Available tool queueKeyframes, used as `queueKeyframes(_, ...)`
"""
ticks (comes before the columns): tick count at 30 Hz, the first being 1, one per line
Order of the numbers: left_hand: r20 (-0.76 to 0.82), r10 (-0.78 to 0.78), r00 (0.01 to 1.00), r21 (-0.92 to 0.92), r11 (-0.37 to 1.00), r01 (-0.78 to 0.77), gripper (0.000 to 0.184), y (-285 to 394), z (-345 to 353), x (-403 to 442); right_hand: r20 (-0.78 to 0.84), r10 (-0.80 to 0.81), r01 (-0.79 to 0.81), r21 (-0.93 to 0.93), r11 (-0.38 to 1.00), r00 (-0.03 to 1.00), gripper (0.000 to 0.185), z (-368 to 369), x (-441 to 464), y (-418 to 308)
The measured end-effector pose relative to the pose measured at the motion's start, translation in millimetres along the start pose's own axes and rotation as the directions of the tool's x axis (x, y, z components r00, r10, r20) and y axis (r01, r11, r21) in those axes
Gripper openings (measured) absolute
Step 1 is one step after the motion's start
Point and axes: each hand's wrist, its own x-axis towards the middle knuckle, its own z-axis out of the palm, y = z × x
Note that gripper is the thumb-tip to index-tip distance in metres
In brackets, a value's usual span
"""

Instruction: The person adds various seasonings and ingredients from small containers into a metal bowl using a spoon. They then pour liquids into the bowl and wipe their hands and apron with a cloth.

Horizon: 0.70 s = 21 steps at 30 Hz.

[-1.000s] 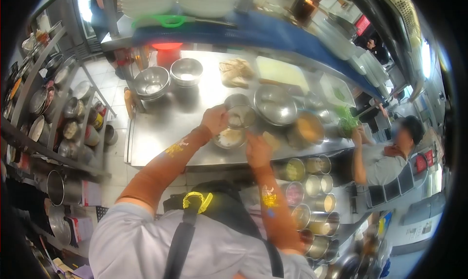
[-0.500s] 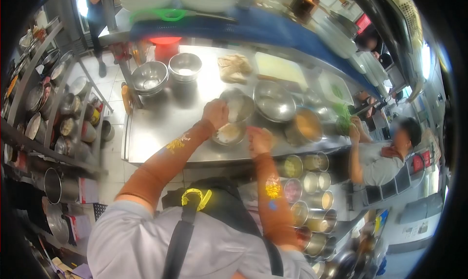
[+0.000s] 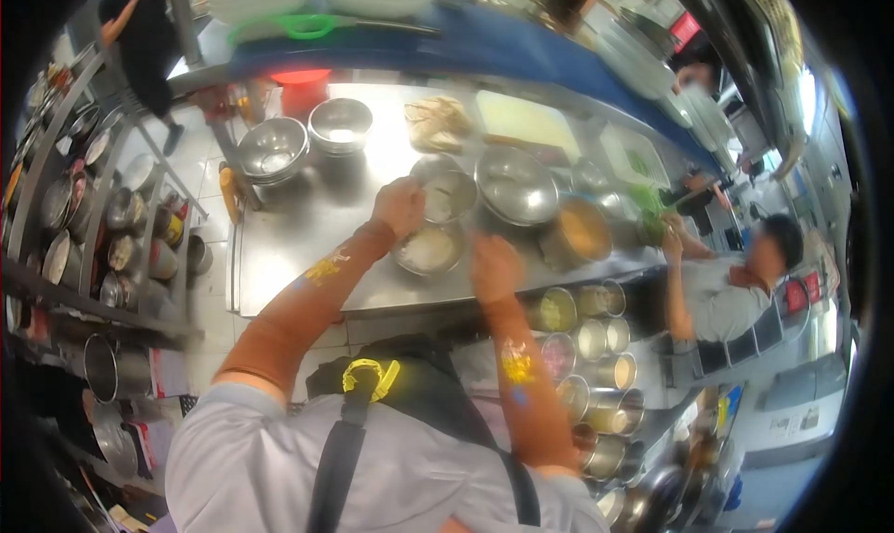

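Note:
My left hand [image 3: 400, 205] is closed on the rim of a small metal bowl [image 3: 458, 198] with a little pale residue inside. Just below it on the steel table sits another metal bowl [image 3: 429, 251], holding something white and powdery-looking. To the right of that bowl is my right hand [image 3: 496, 266], smeared by motion; its fingers and anything in them cannot be made out. A large metal bowl [image 3: 518, 187] stands beyond both hands, and a pot [image 3: 579, 235] with orange contents is at its right.
Stacked metal bowls [image 3: 272, 149] occupy the table's left end. Behind my hands lie a crumpled brown cloth or paper [image 3: 436, 123] and a pale cutting board [image 3: 526, 123]. Several ingredient containers [image 3: 589, 337] line my right side. A co-worker [image 3: 745, 272] handles greens there; another person [image 3: 140, 49] stands far left.
My right hand has moved slightly down and right, away from the lower bowl; the pinkish thing seen by its fingers no longer shows. The bowl in my left hand looks emptier. The view shifted slightly.

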Motion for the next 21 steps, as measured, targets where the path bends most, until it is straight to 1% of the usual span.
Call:
queueKeyframes(1,0.030,-0.014,0.999,-0.041,0.999,0.015,0.013,9.3,-3.2,0.4,0.040,-0.011,0.014,-0.076,0.997,0.999,0.029,5.1,1.4,-1.4)
queueKeyframes(3,0.038,0.007,0.999,-0.060,0.998,-0.005,0.012,16.9,-3.4,0.0,0.125,-0.037,0.064,-0.220,0.973,0.991,0.030,20.8,0.7,1.9)
queueKeyframes(6,0.033,0.035,0.999,-0.075,0.997,-0.032,0.011,13.7,-1.9,-0.4,0.082,-0.105,0.116,-0.140,0.983,0.991,0.029,46.6,-23.6,19.6)
queueKeyframes(9,0.003,0.064,0.998,-0.064,0.996,-0.064,0.010,-1.6,3.1,-4.4,0.074,-0.075,0.079,-0.050,0.996,0.994,0.028,31.5,-35.1,16.9)
queueKeyframes(10,-0.005,0.080,0.997,-0.059,0.995,-0.080,0.010,-2.0,1.5,-4.1,0.078,-0.094,0.103,-0.121,0.987,0.992,0.028,28.8,-31.1,19.1)
queueKeyframes(11,0.059,0.019,0.998,-0.044,0.999,-0.016,0.010,-2.2,-0.8,-5.5,0.081,-0.109,0.123,-0.195,0.973,0.991,0.028,25.2,-27.9,22.2)
queueKeyframes(12,0.045,0.018,0.999,-0.042,0.999,-0.016,0.010,-2.2,-2.1,-5.6,0.085,-0.117,0.136,-0.271,0.953,0.989,0.028,22.3,-26.7,23.3)
queueKeyframes(14,0.030,0.022,0.999,-0.049,0.999,-0.021,0.011,2.8,-4.0,-6.5,0.080,-0.034,0.050,-0.220,0.974,0.996,0.029,21.2,-16.7,24.3)
queueKeyframes(15,0.047,0.009,0.999,-0.049,0.999,-0.007,0.011,6.0,-4.5,-6.0,0.075,0.007,0.008,-0.196,0.981,0.997,0.029,21.0,-13.4,25.2)
queueKeyframes(17,0.074,-0.020,0.997,-0.045,0.999,0.024,0.013,10.4,-7.0,-4.8,0.118,0.040,-0.007,-0.267,0.964,0.992,0.031,34.8,-22.4,27.7)
queueKeyframes(18,0.056,0.023,0.998,-0.042,0.999,-0.021,0.013,6.5,-4.0,-5.5,0.140,0.050,-0.006,-0.299,0.954,0.989,0.032,42.3,-26.2,29.2)
queueKeyframes(20,0.012,0.104,0.994,-0.026,0.994,-0.104,0.015,-2.1,-0.1,-4.3,0.059,0.027,-0.020,-0.117,0.993,0.998,0.034,42.3,-26.6,21.3)
queueKeyframes(21,0.013,0.097,0.995,-0.031,0.995,-0.097,0.015,-6.9,1.5,-5.5,0.020,0.025,-0.025,-0.023,0.999,0.999,0.035,41.8,-28.0,18.4)
